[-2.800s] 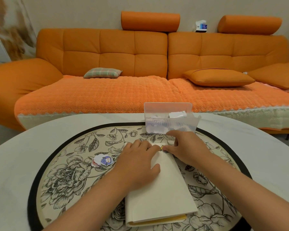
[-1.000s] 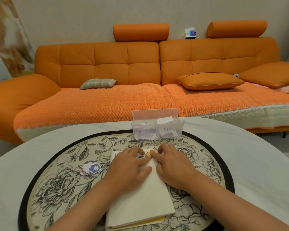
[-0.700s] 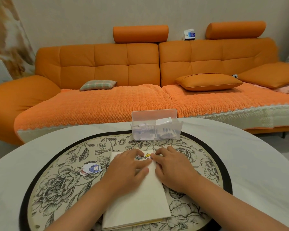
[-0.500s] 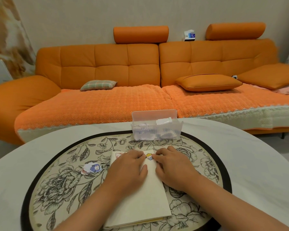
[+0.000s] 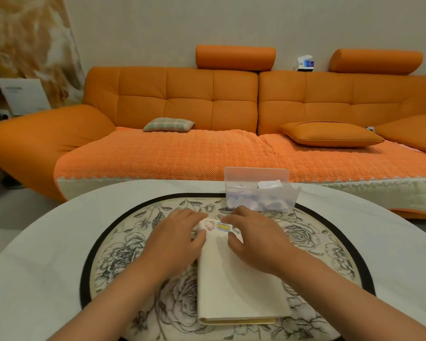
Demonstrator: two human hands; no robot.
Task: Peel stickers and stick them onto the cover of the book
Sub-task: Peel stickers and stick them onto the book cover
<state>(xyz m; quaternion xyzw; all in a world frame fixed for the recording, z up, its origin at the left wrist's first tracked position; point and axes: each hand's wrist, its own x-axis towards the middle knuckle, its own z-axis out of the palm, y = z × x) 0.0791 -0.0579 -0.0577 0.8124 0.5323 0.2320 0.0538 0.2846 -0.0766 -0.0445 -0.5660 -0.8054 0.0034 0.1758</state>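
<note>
Over at the left, a white board (image 5: 22, 96) stands by the wall beside an orange sofa (image 5: 182, 99), where a small plaid pillow (image 5: 169, 124) lies on the seat. Nearer, a white tabletop (image 5: 42, 254) carries a round flowered mat (image 5: 123, 242) with a black ring. The left hand (image 5: 175, 239) lies flat on the far left corner of a cream book (image 5: 236, 286), its fingers (image 5: 192, 215) straight, close together, gripping nothing. Between the hands, on the cover's far end, sit a pink sticker (image 5: 208, 224) and, just right of it, a yellow sticker (image 5: 223, 227). The right hand (image 5: 253, 239) rests on the book too, fingers (image 5: 234, 217) relaxed and slightly apart, the forefinger tip at the yellow sticker's edge. Just beyond stands a clear plastic box (image 5: 258, 195) of paper bits. Farther right, orange cushions (image 5: 330, 134) lie on the sofa.
</note>
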